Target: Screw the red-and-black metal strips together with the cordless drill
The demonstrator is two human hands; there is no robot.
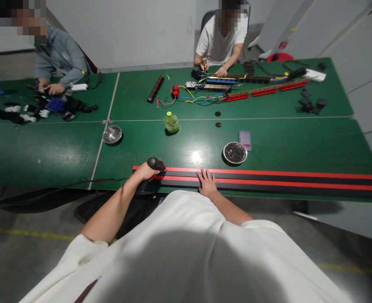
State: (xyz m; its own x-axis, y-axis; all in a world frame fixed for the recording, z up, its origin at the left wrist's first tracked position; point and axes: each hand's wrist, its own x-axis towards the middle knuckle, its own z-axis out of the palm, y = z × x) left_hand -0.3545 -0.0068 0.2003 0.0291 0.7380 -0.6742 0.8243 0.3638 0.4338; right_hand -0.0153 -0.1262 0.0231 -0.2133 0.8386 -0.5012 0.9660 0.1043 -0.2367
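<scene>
My left hand [146, 172] is wrapped round the grip of a black power screwdriver [156, 163]. The tool's nose points right, over the left end of two long red-and-black rails [283, 173] that lie side by side along the table's front edge. Whether its tip touches a rail I cannot tell. With fingers spread, my right hand [207, 183] rests flat across both rails, a short way right of the tool. Behind the rails stands a metal bowl of small dark pieces, likely screws [235, 153], with a pale card [245, 140] beside it.
An empty metal bowl [112, 134] and a green-capped bottle [172, 123] stand on the green table [135, 143]. Across it, a person in white [223, 42] handles wired strips [249, 79]. Another person in grey [59, 54] works among dark parts. A cord [106, 181] runs left from the tool.
</scene>
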